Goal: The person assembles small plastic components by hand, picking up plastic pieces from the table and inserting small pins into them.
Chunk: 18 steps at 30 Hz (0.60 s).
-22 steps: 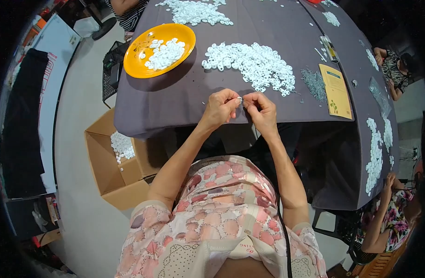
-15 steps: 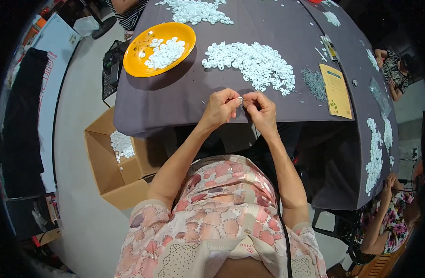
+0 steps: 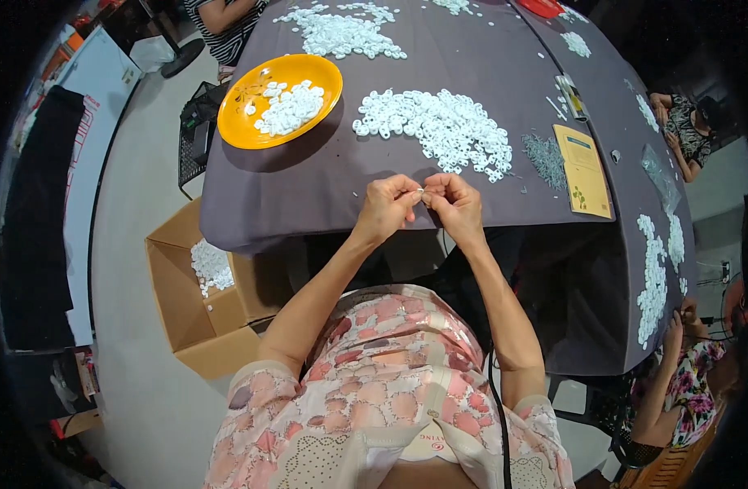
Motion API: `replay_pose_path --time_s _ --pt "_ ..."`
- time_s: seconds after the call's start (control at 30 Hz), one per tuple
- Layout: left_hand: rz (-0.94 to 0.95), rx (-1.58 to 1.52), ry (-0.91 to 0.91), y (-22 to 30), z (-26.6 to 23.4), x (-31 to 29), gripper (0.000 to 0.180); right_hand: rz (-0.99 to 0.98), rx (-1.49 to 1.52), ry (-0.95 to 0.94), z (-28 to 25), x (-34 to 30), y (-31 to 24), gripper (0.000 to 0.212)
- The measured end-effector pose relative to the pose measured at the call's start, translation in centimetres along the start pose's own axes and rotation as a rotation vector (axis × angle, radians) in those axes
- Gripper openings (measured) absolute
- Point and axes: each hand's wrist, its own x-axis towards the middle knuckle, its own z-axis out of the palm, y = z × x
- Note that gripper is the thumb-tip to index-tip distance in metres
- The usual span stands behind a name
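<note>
Over the near edge of the table, my left hand (image 3: 384, 207) and my right hand (image 3: 458, 209) meet fingertip to fingertip. A small white plastic clip (image 3: 421, 191) is pinched in the left fingers, mostly covered by them. The right thumb and forefinger are pressed together against it; whatever they hold is too small to make out. Just beyond my hands lies a loose pile of similar white clips (image 3: 443, 122). To its right is a heap of thin grey nail-like pins (image 3: 543, 159).
A yellow plate (image 3: 232, 130) with white clips stands at the left. Beside the pins lies a yellow booklet (image 3: 586, 171). An open cardboard box (image 3: 172, 281) with more clips is on the floor. Other people sit around the dark-clothed table (image 3: 284, 200), several clip piles before them.
My fingertips have drawn closer together around the white clip, which now shows less. The whole view has shifted slightly, with the table lower in the picture.
</note>
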Motion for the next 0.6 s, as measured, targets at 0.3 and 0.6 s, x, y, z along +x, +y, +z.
replay_pose_path --time_s 0.3,0.6 --pt "0.066 -0.29 0.145 -0.5 -0.4 0.5 0.01 -0.044 -0.135 -0.017 0.0 3.3 -1.6 0.015" --pt "0.119 -0.427 0.203 -0.4 -0.4 0.2 0.009 -0.809 -0.829 -0.136 4.4 11.4 -1.1 0.028"
